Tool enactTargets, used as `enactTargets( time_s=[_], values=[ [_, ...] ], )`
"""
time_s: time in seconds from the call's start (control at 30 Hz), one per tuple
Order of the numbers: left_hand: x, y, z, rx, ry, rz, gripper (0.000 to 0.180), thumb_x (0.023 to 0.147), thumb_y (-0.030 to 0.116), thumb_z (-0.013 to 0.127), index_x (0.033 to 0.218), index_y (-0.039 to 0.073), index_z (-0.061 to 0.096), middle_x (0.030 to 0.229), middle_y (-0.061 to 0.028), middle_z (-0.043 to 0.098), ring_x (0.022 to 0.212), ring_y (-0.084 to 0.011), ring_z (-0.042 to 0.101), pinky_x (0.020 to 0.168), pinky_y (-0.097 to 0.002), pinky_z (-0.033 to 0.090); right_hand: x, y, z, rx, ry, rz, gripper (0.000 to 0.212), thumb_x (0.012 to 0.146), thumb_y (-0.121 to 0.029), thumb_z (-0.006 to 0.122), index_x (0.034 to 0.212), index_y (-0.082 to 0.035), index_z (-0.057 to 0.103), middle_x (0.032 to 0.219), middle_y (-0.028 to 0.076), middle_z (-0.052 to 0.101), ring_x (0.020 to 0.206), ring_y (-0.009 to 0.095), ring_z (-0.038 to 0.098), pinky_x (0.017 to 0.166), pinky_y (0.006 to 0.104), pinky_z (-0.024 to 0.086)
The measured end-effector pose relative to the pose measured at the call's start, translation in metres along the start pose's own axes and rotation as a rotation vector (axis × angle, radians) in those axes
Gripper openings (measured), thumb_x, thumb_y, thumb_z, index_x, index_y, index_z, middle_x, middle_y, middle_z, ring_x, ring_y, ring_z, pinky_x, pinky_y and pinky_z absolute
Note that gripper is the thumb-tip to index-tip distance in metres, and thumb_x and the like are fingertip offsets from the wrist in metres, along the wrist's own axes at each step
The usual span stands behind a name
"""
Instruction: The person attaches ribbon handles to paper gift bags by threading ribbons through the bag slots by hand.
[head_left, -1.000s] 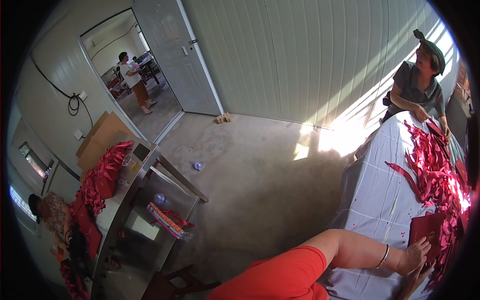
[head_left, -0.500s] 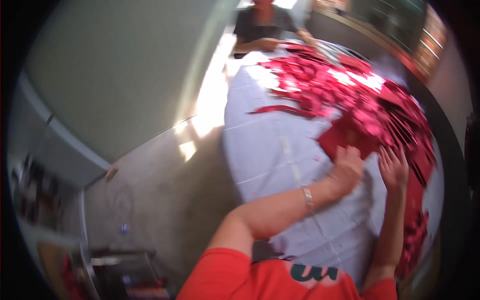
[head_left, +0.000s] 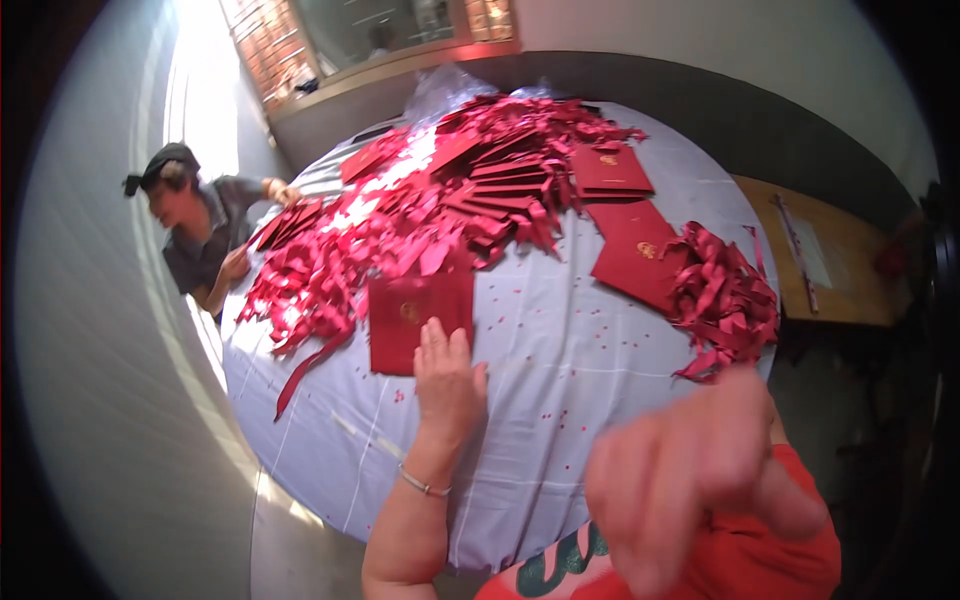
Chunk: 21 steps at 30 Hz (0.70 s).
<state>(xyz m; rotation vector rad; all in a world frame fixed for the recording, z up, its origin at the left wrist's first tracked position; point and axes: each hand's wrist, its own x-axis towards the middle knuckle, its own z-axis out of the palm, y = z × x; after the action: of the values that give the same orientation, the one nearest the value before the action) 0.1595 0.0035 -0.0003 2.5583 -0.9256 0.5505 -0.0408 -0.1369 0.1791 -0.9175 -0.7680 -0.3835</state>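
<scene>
Counter (head_left: 520, 440), round and cloth-covered, spans the middle since the head turned right, its near side open to the edge. A window (head_left: 385, 35) stands far beyond. Red ribbons (head_left: 335, 260) heap far-left. Nearer, a red folder (head_left: 392, 325) lies under the flattened left hand (head_left: 447, 378); the right hand (head_left: 690, 470), now lifted, is blurred, loosely curled, its hold unclear.

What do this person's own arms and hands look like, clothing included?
Left hand: ungloved, thin silver-toned bracelet at the wrist, forearm bare. Right hand: ungloved, too motion-blurred for finer detail. Right arm has an orange-red sleeve; the top's front carries a dark green print.
</scene>
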Motion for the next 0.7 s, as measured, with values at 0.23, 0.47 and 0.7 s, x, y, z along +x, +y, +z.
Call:
enactTargets(
  time_s=[0.23, 0.47, 0.7],
  values=[
    [-0.004, -0.008, -0.008, -0.042, 0.051, 0.030, 0.052, 0.078, 0.015, 0.072, 0.123, -0.004, 0.054, 0.138, -0.0360, 0.044, 0.129, -0.0470, 0.044, 0.106, -0.0521, 0.037, -0.014, -0.045, -0.036, -0.175, -0.437, -0.056, 0.039, 0.098, -0.032, 0.061, 0.130, -0.012, 0.056, 0.108, 0.012, 0.071, 0.092, 0.025, 0.064, 0.084, 0.0349, 0.048],
    [-0.006, -0.011, -0.001, -0.006, 0.071, 0.061, 0.049, 0.078, 0.013, 0.073, 0.121, -0.003, 0.056, 0.138, -0.0332, 0.046, 0.128, -0.0446, 0.046, 0.106, -0.0499, 0.038, -0.045, -0.034, -0.041, -0.178, -0.206, -0.150, 0.037, 0.097, -0.031, 0.062, 0.129, -0.014, 0.056, 0.110, 0.011, 0.071, 0.097, 0.027, 0.065, 0.088, 0.0363, 0.047],
    [-0.003, -0.001, -0.006, -0.015, 0.085, 0.112, 0.047, 0.078, 0.012, 0.073, 0.119, -0.004, 0.057, 0.136, -0.0312, 0.049, 0.127, -0.0429, 0.049, 0.107, -0.0498, 0.038, -0.020, 0.004, -0.162, -1.583, -0.036, -0.055, 0.070, 0.072, -0.030, 0.084, 0.127, 0.001, 0.053, 0.118, 0.018, 0.062, 0.106, 0.034, 0.062, 0.094, 0.0419, 0.048]
  ],
)
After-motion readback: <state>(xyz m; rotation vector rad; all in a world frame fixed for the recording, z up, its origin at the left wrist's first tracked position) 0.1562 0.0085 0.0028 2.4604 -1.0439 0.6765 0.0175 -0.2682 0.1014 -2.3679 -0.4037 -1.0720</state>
